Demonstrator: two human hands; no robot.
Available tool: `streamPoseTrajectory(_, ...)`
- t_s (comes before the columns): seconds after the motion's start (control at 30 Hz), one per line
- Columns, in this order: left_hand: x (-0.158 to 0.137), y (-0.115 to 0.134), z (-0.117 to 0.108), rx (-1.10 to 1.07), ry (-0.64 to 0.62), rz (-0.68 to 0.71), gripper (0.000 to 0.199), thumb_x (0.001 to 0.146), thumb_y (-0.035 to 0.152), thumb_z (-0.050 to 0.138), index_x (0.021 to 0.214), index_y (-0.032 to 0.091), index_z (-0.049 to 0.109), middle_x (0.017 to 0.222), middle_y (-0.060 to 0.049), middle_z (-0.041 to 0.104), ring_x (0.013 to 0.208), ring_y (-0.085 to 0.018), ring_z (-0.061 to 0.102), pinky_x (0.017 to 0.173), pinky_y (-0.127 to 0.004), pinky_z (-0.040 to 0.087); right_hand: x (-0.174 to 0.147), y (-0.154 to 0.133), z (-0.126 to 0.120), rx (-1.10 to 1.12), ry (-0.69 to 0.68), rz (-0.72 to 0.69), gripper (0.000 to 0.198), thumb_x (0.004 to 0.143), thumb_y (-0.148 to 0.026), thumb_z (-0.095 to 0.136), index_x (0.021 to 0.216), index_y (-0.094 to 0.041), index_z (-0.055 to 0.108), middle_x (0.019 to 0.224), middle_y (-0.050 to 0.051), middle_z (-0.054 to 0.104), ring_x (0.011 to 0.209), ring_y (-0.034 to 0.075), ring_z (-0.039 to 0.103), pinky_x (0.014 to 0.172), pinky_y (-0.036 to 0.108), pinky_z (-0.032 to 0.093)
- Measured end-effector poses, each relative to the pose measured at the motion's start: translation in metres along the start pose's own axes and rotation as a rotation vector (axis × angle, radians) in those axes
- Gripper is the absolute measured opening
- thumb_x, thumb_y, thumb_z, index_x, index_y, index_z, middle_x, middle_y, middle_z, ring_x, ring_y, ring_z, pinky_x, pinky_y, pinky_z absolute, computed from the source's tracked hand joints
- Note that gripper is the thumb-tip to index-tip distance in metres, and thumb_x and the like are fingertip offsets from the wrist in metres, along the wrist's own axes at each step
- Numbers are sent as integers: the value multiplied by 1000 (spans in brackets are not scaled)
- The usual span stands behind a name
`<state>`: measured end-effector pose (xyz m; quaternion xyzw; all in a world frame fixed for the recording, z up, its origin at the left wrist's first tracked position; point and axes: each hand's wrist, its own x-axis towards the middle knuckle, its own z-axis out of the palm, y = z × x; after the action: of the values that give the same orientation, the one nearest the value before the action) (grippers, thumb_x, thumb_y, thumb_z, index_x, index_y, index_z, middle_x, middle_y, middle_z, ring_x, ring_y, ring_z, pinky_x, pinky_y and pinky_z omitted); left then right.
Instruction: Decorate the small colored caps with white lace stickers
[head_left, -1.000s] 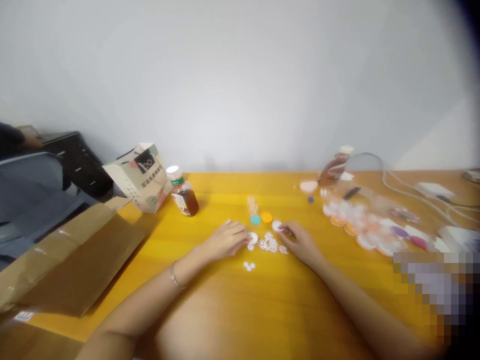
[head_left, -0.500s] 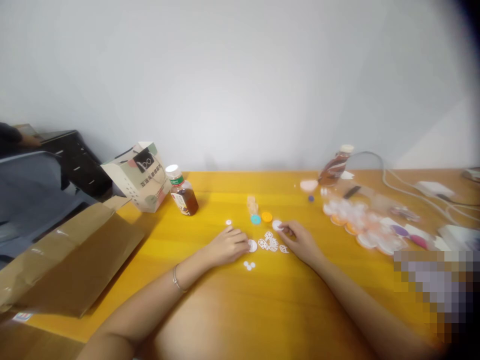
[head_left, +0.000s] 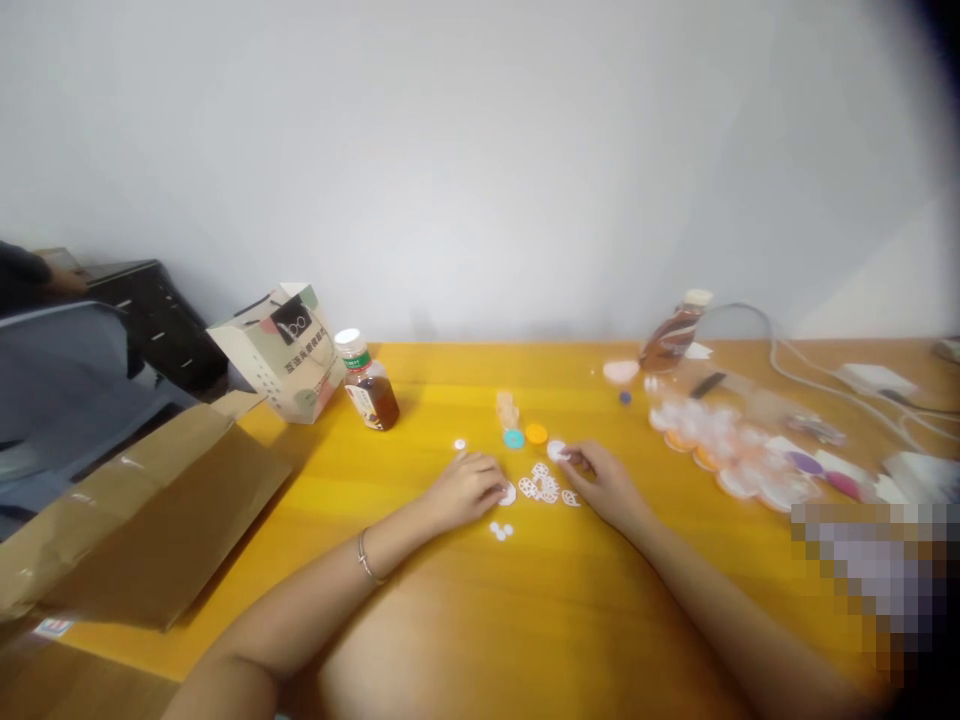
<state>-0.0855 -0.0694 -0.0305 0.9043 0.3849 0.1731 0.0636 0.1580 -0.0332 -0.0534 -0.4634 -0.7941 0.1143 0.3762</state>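
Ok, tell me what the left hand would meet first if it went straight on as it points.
The left hand would first meet the white disc, which it seems to touch; beyond that, probably the white cutouts, though depth is hard to judge.

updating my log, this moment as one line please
left hand: at nearer white disc; right hand: at farther white disc; between hands: white cut-out pieces

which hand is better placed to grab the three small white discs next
Probably the left hand: at the edge of one large white disc, it is closer to the small white discs. The right hand is farther off, at another large white disc.
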Motion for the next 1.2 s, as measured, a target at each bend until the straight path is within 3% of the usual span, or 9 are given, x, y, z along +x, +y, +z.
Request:
streamPoseTrajectory(0.13, -1, 1, -5, 14, 39, -11, 16, 84, 23, 42, 86, 19, 57, 84, -3, 57, 80, -15, 48, 72, -28, 32, -3, -18, -7, 19, 150, -40, 12, 82, -27, 45, 82, -19, 54, 73, 5, 56, 69, 18, 54, 67, 32, 45)
streamPoseTrajectory(0.2, -2, 4, -9, 20, 87, -24, 16, 85, 24, 41, 88, 18, 55, 86, -4, 57, 80, -15, 48, 73, -29, 32, -9, -33, -3, 117, 156, -32, 11, 82, -27, 45, 84, -20, 53, 73, 4, 57, 68, 17, 55, 67, 32, 46)
streamPoseTrajectory(0.37, -2, 14, -18, 34, 165, -6, 20, 87, 28, 38, 89, 17, 54, 84, -4, 56, 79, -14, 47, 73, -29, 32, -22, -70, 23, 604, -93, 111, 25, 80, -31, 52, 103, -22, 45, 85, 4, 61, 77, 16, 61, 73, 31, 50)
streamPoseTrajectory(0.47, -3, 16, -22, 34, 136, 18, 20, 87, 29, 38, 89, 18, 55, 84, -4, 57, 80, -14, 48, 74, -29, 31, -24, -76, 31, 748, -141, 143, 24, 80, -32, 51, 101, -21, 45, 90, 6, 62, 84, 18, 61, 79, 34, 50)
streamPoseTrajectory(0.7, -4, 6, -26, 90, -33, 21, 18, 85, 28, 42, 85, 19, 57, 82, -1, 58, 80, -14, 50, 74, -29, 30, -24, -65, 26, 401, -74, 77, 19, 81, -33, 49, 95, -20, 53, 79, 4, 59, 70, 17, 55, 67, 32, 49)
streamPoseTrajectory(0.9, -3, -1, -19, 22, -86, -3, 16, 81, 30, 49, 82, 20, 61, 82, -1, 61, 79, -14, 53, 74, -29, 30, -22, -65, 23, 337, -67, 30, 15, 83, -28, 45, 93, -20, 53, 75, 3, 56, 67, 15, 53, 64, 28, 46)
streamPoseTrajectory(1.07, -7, -12, -42, -42, -95, -42, 15, 81, 27, 49, 84, 21, 62, 84, 0, 63, 78, -13, 55, 70, -25, 32, -21, -63, 22, 324, -67, 32, 15, 82, -29, 45, 92, -20, 53, 74, 3, 56, 63, 15, 52, 61, 28, 46)
streamPoseTrajectory(1.2, -15, -28, -63, 7, -227, -153, 11, 74, 17, 52, 75, 19, 62, 77, 0, 64, 70, -12, 56, 63, -22, 35, -22, -60, 22, 324, -69, 55, 15, 83, -30, 44, 90, -20, 52, 73, 3, 56, 63, 15, 51, 61, 28, 45)
